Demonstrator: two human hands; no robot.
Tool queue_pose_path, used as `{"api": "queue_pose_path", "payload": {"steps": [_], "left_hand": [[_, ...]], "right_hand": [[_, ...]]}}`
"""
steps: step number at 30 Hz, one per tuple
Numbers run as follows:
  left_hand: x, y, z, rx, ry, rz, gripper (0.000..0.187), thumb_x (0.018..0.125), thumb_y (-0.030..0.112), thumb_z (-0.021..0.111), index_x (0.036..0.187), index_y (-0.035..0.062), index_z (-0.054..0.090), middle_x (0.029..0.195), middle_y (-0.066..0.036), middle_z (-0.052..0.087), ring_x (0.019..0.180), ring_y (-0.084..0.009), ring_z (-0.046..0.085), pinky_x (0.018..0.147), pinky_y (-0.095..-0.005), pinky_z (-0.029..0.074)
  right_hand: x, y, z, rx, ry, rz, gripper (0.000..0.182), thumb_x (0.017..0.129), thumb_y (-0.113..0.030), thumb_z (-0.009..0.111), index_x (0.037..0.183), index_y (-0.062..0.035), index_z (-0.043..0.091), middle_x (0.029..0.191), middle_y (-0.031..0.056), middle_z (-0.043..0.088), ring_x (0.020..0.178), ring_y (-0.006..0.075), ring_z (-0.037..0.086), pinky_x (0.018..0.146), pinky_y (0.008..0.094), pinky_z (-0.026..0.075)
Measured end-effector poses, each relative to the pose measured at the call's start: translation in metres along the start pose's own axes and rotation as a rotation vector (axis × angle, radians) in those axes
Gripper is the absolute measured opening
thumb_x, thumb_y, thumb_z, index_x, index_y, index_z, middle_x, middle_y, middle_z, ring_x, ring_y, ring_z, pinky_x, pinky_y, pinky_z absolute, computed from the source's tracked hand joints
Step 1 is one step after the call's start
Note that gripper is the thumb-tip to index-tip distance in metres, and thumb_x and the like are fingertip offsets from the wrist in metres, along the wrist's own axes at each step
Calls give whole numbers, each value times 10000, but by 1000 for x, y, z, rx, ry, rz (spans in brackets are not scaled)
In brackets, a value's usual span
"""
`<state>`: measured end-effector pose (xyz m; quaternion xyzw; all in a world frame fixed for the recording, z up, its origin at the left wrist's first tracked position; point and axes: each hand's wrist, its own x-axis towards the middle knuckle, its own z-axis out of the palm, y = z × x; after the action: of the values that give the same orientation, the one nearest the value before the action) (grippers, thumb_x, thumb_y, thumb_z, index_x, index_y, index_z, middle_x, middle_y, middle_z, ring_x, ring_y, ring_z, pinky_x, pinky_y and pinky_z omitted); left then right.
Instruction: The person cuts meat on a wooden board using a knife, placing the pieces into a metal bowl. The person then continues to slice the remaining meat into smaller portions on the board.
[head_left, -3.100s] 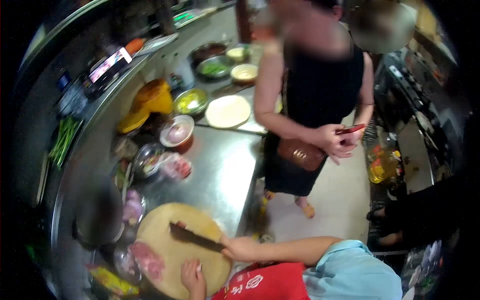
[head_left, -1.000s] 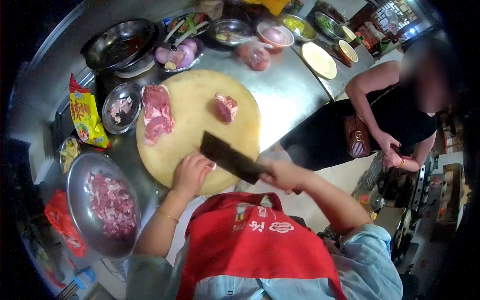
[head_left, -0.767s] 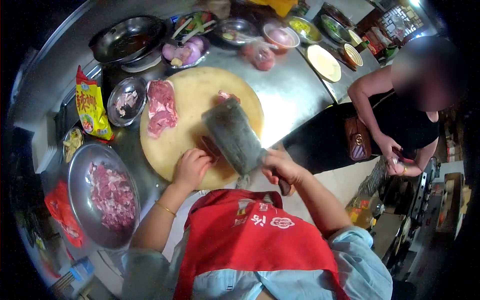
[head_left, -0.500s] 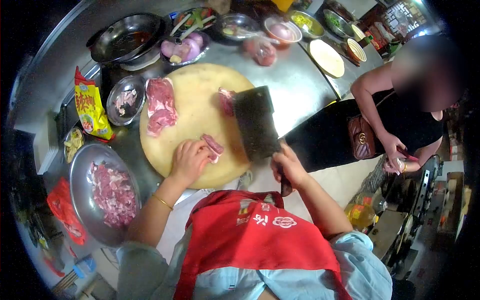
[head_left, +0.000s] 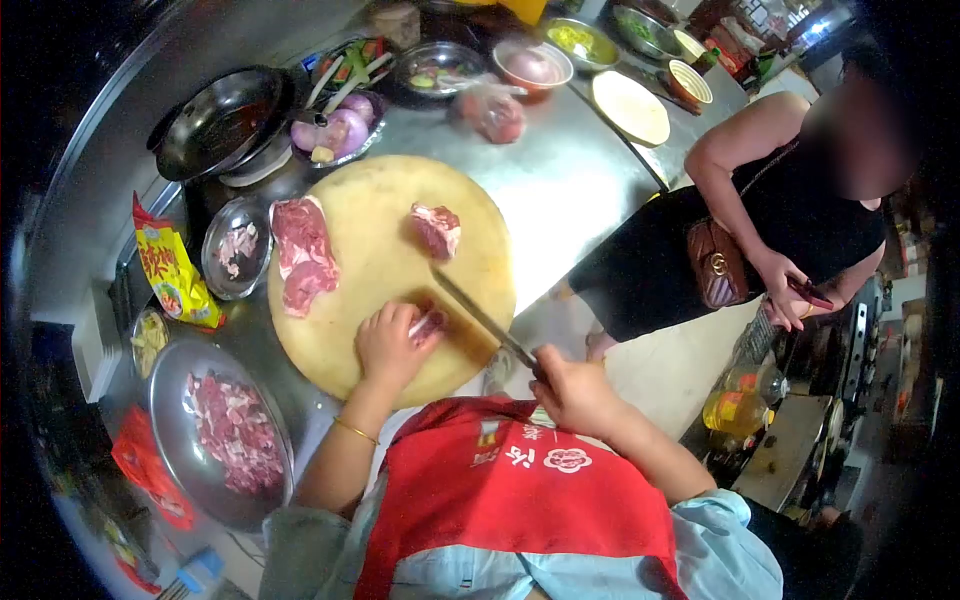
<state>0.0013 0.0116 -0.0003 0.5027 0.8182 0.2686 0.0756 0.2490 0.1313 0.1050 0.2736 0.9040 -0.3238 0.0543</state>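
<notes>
My left hand (head_left: pixel 390 345) rests on the round chopping board (head_left: pixel 380 200), its fingers curled over a small strip of meat (head_left: pixel 430 325). In my right hand (head_left: pixel 578 388) is a cleaver (head_left: pixel 487 318), gripped by the handle. Its blade shows nearly edge-on, with the tip over the board to the right of the strip. Farther back on the board sits a chunk of meat (head_left: pixel 437 232). A larger slab of meat (head_left: pixel 304 255) lies along the left side.
A metal bowl of cut meat (head_left: pixel 160 400) stands at the left, near a small dish (head_left: pixel 212 255) and a yellow packet (head_left: pixel 172 265). Behind are a wok (head_left: pixel 215 125) and onions (head_left: pixel 345 130). A person (head_left: pixel 745 180) stands at the right holding a phone.
The cleaver has turned from showing its broad face to nearly edge-on and come closer to the strip. The chunk behind it is now uncovered. My left hand stays on the strip.
</notes>
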Motion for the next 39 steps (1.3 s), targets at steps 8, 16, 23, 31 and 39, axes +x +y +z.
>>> {"api": "queue_pose_path", "payload": {"steps": [8,16,23,31,39], "left_hand": [[-6,-4,8,78,43,-23,346,646,192,705,921,49,552,966,-155,551,894,-364,542,779,-474,432],[-5,-10,3,-22,-33,30,364,692,153,695,1041,63,646,927,-169,600,912,-378,556,802,-472,447],[-9,-11,3,-21,3,23,237,684,155,684,903,94,617,860,-94,573,865,-310,552,780,-444,424],[-8,-10,12,14,151,39,167,699,205,701,795,105,607,846,-79,599,852,-296,561,763,-446,422],[-30,-24,20,-138,220,29,434,702,178,728,1067,14,560,1006,-216,570,933,-421,538,801,-511,452]], "right_hand": [[7,-15,-3,-60,-62,-41,271,845,-200,577,1036,-69,438,776,190,639,688,400,626,592,498,483],[-2,-39,-6,-136,-166,10,287,851,-206,559,1062,-44,451,766,193,636,669,400,630,580,499,489],[74,-45,19,-142,-185,19,258,836,-141,532,1058,-32,459,764,218,645,720,418,647,607,514,507],[19,-14,-3,-101,-259,102,298,879,-203,540,1110,-41,447,775,234,627,743,417,630,663,514,476],[5,-23,8,-12,-94,51,291,857,-183,527,1114,-63,464,817,197,644,771,380,658,648,493,508]]}}
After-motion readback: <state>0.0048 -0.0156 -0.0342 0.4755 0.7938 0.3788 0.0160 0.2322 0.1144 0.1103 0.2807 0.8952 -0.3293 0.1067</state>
